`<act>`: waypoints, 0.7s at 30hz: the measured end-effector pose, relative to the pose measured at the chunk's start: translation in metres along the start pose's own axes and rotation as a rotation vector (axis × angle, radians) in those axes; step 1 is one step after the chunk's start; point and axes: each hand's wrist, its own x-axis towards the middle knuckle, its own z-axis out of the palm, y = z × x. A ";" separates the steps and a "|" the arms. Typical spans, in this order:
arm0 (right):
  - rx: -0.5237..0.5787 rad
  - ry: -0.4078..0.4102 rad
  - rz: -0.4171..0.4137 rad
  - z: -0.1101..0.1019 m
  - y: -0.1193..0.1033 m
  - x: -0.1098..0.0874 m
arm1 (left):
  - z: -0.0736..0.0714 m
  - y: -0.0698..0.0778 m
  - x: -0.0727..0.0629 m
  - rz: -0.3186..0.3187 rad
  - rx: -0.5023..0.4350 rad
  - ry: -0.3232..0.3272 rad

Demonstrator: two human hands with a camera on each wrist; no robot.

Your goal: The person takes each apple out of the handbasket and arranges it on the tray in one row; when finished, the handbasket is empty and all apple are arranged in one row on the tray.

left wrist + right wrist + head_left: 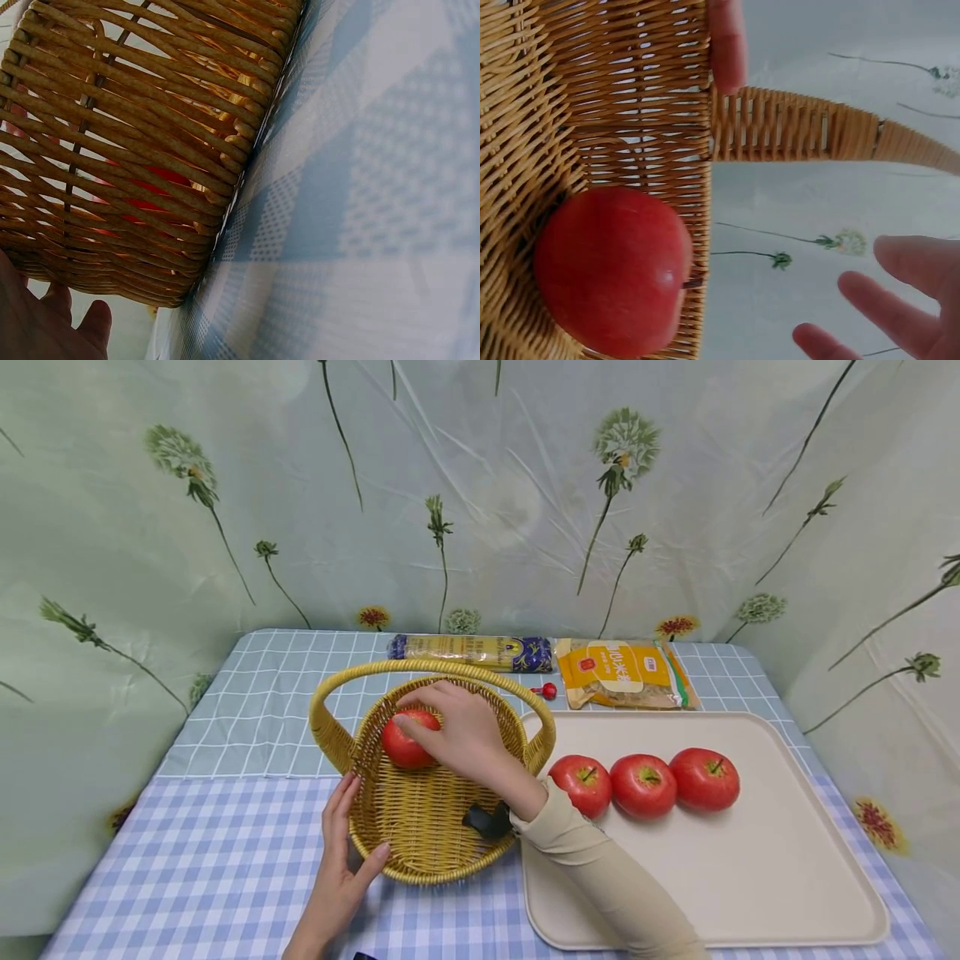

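Observation:
A yellow wicker basket (431, 827) with an arched handle stands on the table, and one red apple (408, 745) lies inside it, against the far left wall. My right hand (459, 727) is inside the handle's arch, above that apple. In the right wrist view the apple (615, 270) sits apart from the spread fingers of my right hand (900, 300). My left hand (341, 852) rests against the near left side of the basket, thumb and fingers spread along its rim. The left wrist view shows the fingers of my left hand (52, 322) beside the woven wall (142, 142).
Right of the basket lies a beige tray (750, 877) with three red apples (643, 785) in a row. Behind are a noodle packet (471, 652), an orange food bag (622, 672) and a small red object (549, 691). A dark strap (487, 820) shows at my right wrist.

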 end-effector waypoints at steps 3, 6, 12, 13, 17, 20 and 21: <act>-0.042 -0.060 0.033 0.006 0.002 0.005 | 0.000 0.001 0.000 -0.009 0.003 0.000; -0.083 -0.135 0.068 0.011 0.005 0.009 | 0.000 0.002 0.000 -0.013 0.009 -0.002; -0.133 -0.288 0.148 0.022 0.012 0.014 | -0.001 0.003 0.000 -0.018 0.011 -0.002; -0.135 -0.308 0.157 0.023 0.013 0.014 | -0.001 0.003 0.000 -0.017 0.009 -0.003; -0.150 -0.368 0.190 0.028 0.017 0.015 | 0.000 0.003 0.000 -0.014 0.004 -0.004; -0.155 -0.404 0.217 0.031 0.019 0.016 | 0.000 0.004 0.001 -0.019 0.008 -0.003; -0.154 -0.413 0.226 0.032 0.020 0.016 | 0.000 0.005 0.001 -0.023 0.010 -0.002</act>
